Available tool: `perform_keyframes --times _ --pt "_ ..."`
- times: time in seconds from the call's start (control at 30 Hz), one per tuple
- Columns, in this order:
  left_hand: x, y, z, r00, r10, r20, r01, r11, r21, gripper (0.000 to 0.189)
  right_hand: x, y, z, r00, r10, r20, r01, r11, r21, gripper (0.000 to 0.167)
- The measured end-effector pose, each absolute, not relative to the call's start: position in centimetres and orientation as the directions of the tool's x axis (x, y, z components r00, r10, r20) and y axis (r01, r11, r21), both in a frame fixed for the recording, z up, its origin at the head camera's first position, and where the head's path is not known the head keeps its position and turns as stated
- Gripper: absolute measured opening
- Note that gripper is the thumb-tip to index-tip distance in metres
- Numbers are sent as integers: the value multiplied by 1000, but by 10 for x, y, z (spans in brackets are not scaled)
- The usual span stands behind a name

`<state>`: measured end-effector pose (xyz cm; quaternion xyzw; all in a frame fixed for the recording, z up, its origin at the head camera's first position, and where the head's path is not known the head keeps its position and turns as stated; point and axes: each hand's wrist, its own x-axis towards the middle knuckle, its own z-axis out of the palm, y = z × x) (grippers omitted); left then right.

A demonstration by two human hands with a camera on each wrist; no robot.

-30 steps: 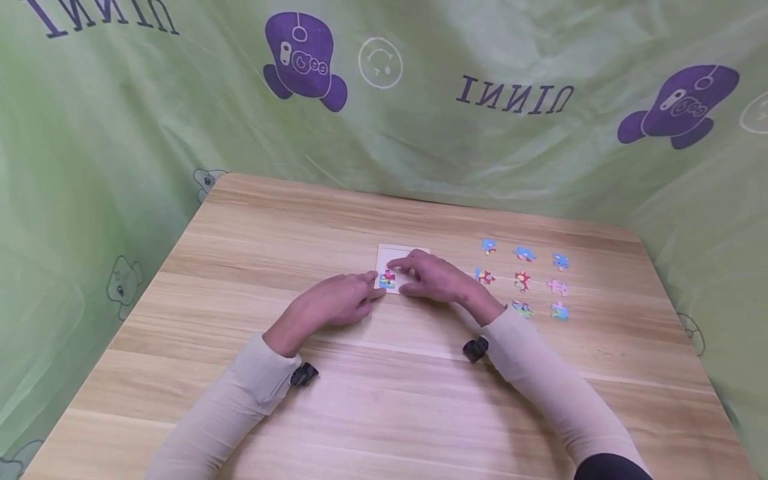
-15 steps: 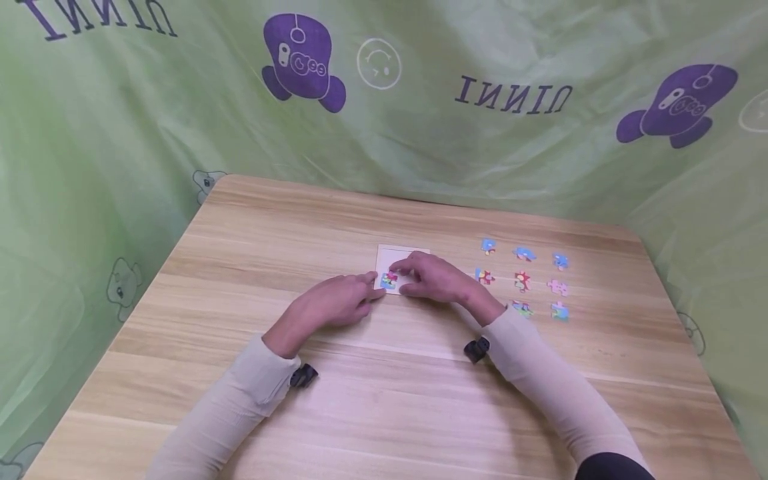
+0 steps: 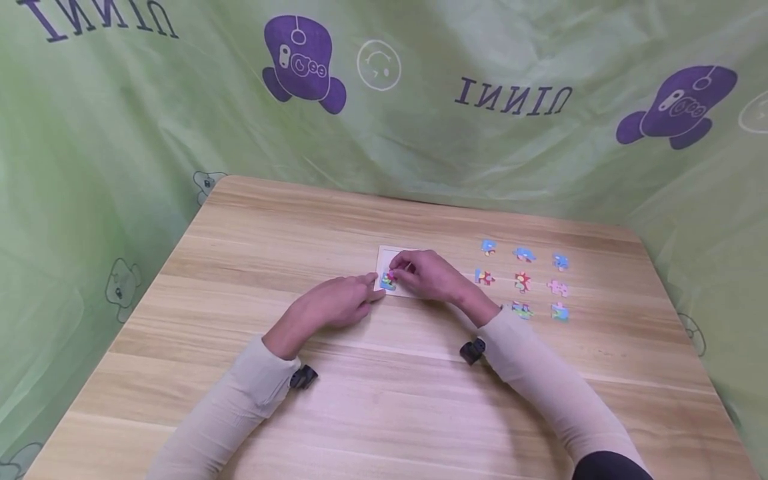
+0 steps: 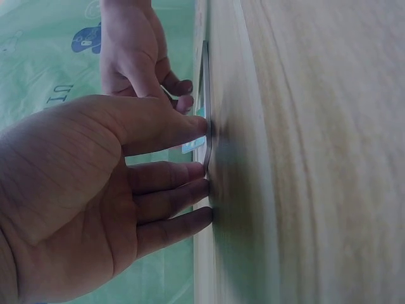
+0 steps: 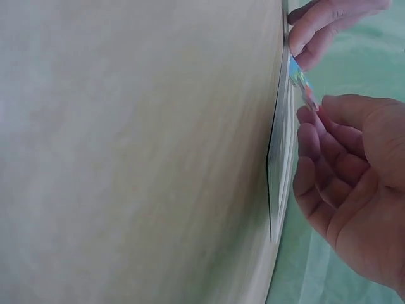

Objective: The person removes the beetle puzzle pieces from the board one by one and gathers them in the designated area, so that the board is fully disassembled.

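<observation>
A colourful jigsaw piece (image 3: 387, 281) is at the near left corner of a small square puzzle tray (image 3: 387, 252). My right hand (image 3: 435, 275) pinches its pink end between thumb and index finger. In the right wrist view the piece (image 5: 301, 82) slants, its pinched end raised off the tray and its blue end low beside the other hand. My left hand (image 3: 336, 302) touches the tray's near left corner, thumb at the near edge and index finger at the left edge. Its fingers (image 4: 168, 204) are nearly straight, their tips down at the tabletop.
Several loose jigsaw pieces (image 3: 523, 282) lie spread in rows on the wooden table (image 3: 384, 400) to the right of the tray. Behind the table hangs a green printed curtain (image 3: 420, 147). Black wrist cameras (image 3: 472, 351) sit under both cuffs.
The right hand's fingers have drawn together on the jigsaw piece, which has gone from lying flat to tilted up on its right side. The left hand stays at the tray corner.
</observation>
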<state>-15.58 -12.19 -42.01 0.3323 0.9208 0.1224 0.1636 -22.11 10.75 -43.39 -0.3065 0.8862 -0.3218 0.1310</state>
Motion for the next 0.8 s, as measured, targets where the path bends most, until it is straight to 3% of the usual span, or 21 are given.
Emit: perform_keyframes --times 0.8 --pt "-155 -121 -420 -731 646 -221 565 754 334 42 -223 113 -423 -806 -592 -26 -437 624 -647 5"
